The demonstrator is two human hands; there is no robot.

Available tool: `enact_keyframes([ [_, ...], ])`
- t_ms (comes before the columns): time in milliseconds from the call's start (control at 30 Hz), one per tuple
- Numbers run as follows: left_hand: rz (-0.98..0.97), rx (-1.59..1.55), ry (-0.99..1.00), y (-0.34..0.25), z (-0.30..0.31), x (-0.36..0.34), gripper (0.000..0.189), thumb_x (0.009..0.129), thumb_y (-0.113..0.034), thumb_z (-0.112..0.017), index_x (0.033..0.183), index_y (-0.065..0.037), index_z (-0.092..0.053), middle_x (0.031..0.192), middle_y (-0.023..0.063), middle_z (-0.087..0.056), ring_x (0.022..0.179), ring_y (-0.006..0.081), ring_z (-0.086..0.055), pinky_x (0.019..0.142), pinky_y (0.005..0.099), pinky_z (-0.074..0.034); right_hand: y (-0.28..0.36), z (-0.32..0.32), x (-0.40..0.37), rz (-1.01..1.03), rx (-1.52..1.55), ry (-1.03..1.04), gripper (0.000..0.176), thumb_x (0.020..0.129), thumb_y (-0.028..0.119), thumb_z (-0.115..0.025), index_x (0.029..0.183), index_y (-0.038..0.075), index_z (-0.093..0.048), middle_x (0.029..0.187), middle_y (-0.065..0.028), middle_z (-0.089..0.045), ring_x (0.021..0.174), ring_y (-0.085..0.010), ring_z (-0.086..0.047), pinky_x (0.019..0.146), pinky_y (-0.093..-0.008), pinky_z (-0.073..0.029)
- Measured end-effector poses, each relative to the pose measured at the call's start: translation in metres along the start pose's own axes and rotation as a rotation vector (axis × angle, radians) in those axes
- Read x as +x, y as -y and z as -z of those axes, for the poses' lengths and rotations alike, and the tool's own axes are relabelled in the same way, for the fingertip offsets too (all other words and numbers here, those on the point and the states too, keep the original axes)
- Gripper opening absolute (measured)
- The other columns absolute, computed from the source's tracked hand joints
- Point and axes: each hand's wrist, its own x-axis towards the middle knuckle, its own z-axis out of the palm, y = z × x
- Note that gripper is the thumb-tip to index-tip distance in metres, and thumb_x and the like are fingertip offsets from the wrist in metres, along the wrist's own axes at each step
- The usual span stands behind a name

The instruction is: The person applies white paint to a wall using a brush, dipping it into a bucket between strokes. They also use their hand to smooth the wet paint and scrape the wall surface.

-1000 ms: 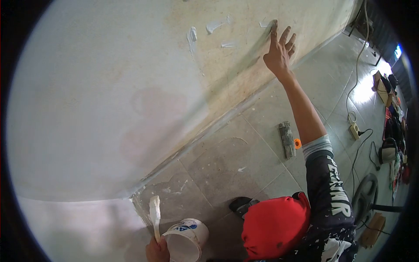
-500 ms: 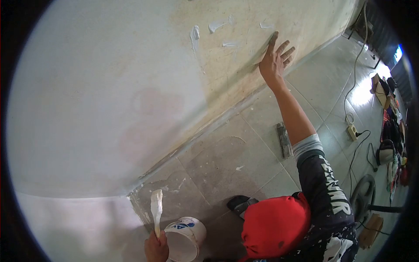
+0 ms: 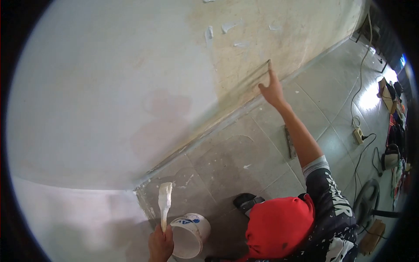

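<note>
At the lower left, my left hand is closed round the handle of a putty knife, its blade coated in white paste. Right beside this hand a white bucket rests on the floor. My right arm reaches out to the stained wall. My right hand has its index finger stretched and thumb apart, holding nothing. The fingertip meets its shadow at the wall, below several white paste smears. The other fingers are mostly hidden.
A flat trowel lies on the tiles, partly behind my right forearm. My red-clothed knee and sandalled foot show low in view. A power socket, cables and piled items are at the right.
My right hand has come down along the wall, from spread fingers to a pointing index. My left hand still grips the putty knife. The whole view has shifted slightly.
</note>
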Motion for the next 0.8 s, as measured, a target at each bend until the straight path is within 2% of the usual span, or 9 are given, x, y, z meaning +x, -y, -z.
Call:
enact_keyframes([
  [33, 0.046, 0.002, 0.021, -0.005, 0.004, 0.000, 0.034, 0.098, -0.028, -0.054, 0.091, 0.004, -0.061, 0.075, 0.0285, -0.064, 0.074, 0.0492, -0.062, 0.065, 0.0559, -0.045, -0.003, 0.003, -0.001, 0.163, 0.181, -0.001, 0.094, 0.088, 0.022, -0.065, 0.161, 0.025, -0.005, 0.160, -0.0298, -0.014, 0.150, -0.0455, -0.010, 0.117, -0.0616, -0.014],
  [167, 0.043, 0.026, -0.008, 0.010, -0.002, -0.005, 0.034, 0.098, -0.028, -0.054, 0.091, 0.004, -0.061, 0.076, 0.0286, -0.064, 0.074, 0.0490, -0.062, 0.065, 0.0564, -0.045, 0.020, 0.029, 0.013, -0.010, 0.465, -0.137, 0.088, 0.091, 0.036, -0.062, 0.160, 0.025, -0.009, 0.165, -0.0205, -0.003, 0.153, -0.0343, -0.002, 0.120, -0.0571, -0.007],
  [333, 0.124, -0.040, 0.022, 0.005, -0.001, 0.001, 0.034, 0.098, -0.028, -0.053, 0.091, 0.005, -0.061, 0.077, 0.0285, -0.064, 0.073, 0.0494, -0.061, 0.066, 0.0580, -0.044, 0.052, 0.043, 0.043, -0.036, 0.848, -0.285, 0.080, 0.098, 0.068, -0.021, 0.160, 0.020, -0.007, 0.166, -0.0123, 0.004, 0.153, -0.0289, 0.008, 0.121, -0.0472, 0.002],
  [467, 0.156, 0.048, 0.054, -0.003, -0.001, 0.007, 0.034, 0.098, -0.027, -0.053, 0.094, 0.005, -0.061, 0.076, 0.0279, -0.063, 0.073, 0.0486, -0.061, 0.066, 0.0565, -0.044, 0.028, 0.009, 0.057, -0.069, 0.837, -0.253, 0.083, 0.097, 0.073, -0.018, 0.160, 0.020, -0.006, 0.167, -0.0055, 0.004, 0.153, -0.0271, 0.006, 0.120, -0.0487, 0.004],
  [533, 0.118, 0.035, 0.036, 0.001, -0.007, 0.008, 0.034, 0.098, -0.027, -0.053, 0.095, 0.005, -0.061, 0.075, 0.0275, -0.063, 0.072, 0.0483, -0.061, 0.066, 0.0561, -0.044, 0.039, 0.003, 0.056, -0.332, 1.108, -0.259, 0.080, 0.099, 0.069, -0.016, 0.160, 0.019, -0.005, 0.167, -0.0065, -0.001, 0.153, -0.0283, 0.000, 0.122, -0.0464, -0.003],
  [600, 0.059, 0.012, 0.011, -0.001, -0.008, 0.016, 0.034, 0.098, -0.027, -0.053, 0.096, 0.006, -0.062, 0.074, 0.0271, -0.063, 0.071, 0.0479, -0.060, 0.066, 0.0558, -0.044, 0.010, -0.012, 0.075, -0.271, 1.151, -0.281, 0.080, 0.100, 0.069, -0.015, 0.160, 0.019, -0.004, 0.167, -0.0069, -0.003, 0.152, -0.0293, -0.004, 0.122, -0.0453, -0.006],
  [667, 0.098, 0.054, 0.278, -0.011, 0.005, 0.014, 0.047, 0.102, -0.032, -0.048, 0.125, 0.008, -0.055, 0.110, 0.0364, -0.061, 0.102, 0.0543, -0.056, 0.084, 0.0567, -0.046, -0.006, -0.020, 0.081, -0.209, 1.194, -0.287, 0.079, 0.100, 0.068, -0.015, 0.160, 0.019, -0.004, 0.167, -0.0073, -0.004, 0.152, -0.0303, -0.007, 0.122, -0.0443, -0.009],
  [733, 0.075, 0.043, 0.236, -0.018, 0.006, 0.016, 0.047, 0.102, -0.031, -0.048, 0.125, 0.009, -0.054, 0.111, 0.0365, -0.061, 0.104, 0.0544, -0.056, 0.085, 0.0563, -0.045, -0.013, -0.029, 0.075, -0.092, 1.253, -0.291, 0.081, 0.099, 0.069, -0.016, 0.160, 0.018, -0.004, 0.167, -0.0072, -0.004, 0.151, -0.0315, -0.011, 0.122, -0.0432, -0.012],
  [800, 0.063, 0.044, 0.207, -0.024, 0.008, 0.027, 0.047, 0.102, -0.031, -0.047, 0.125, 0.009, -0.054, 0.113, 0.0366, -0.061, 0.105, 0.0544, -0.056, 0.086, 0.0560, -0.045, -0.025, -0.041, 0.070, -0.139, 1.222, -0.323, 0.079, 0.099, 0.070, -0.016, 0.160, 0.022, -0.002, 0.167, -0.0067, -0.002, 0.151, -0.0312, -0.009, 0.123, -0.0440, -0.011],
])
